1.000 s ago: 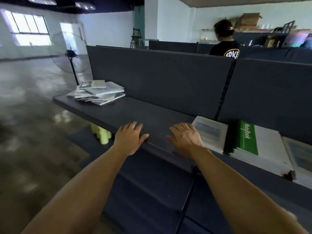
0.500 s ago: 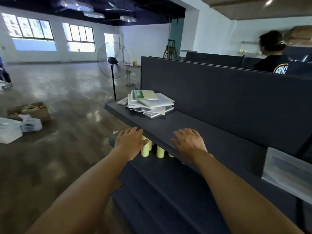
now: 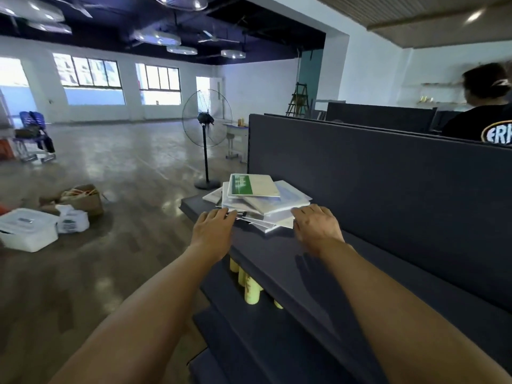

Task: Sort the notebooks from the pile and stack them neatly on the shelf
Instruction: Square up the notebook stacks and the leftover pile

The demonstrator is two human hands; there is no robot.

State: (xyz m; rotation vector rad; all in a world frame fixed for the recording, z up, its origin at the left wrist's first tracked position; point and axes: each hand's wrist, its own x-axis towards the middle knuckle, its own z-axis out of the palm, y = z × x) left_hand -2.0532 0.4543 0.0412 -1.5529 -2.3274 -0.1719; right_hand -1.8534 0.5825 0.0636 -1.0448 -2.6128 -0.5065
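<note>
— Where is the pile of notebooks [image 3: 257,202]?

— At the far left end of the dark shelf [image 3: 277,256], against the back panel [image 3: 374,176]. The books lie crooked, fanned over one another, and the top one has a green band on its cover.

— And the hands?

— Both are palm-down at the near edge of the pile. The left hand [image 3: 214,228] has straight fingers, the tips touching the lower books at the left corner. The right hand [image 3: 315,225] sits at the right corner with relaxed, slightly bent fingers; whether they touch the books I cannot tell. Neither hand holds anything.

— Anything below the shelf?

— Pale yellow rolls [image 3: 250,289] stand on the lower shelf. Out on the floor are a standing fan [image 3: 206,126], a paper bag [image 3: 83,199] and a white box [image 3: 26,228]. A person in a black shirt [image 3: 482,120] is behind the panel.
</note>
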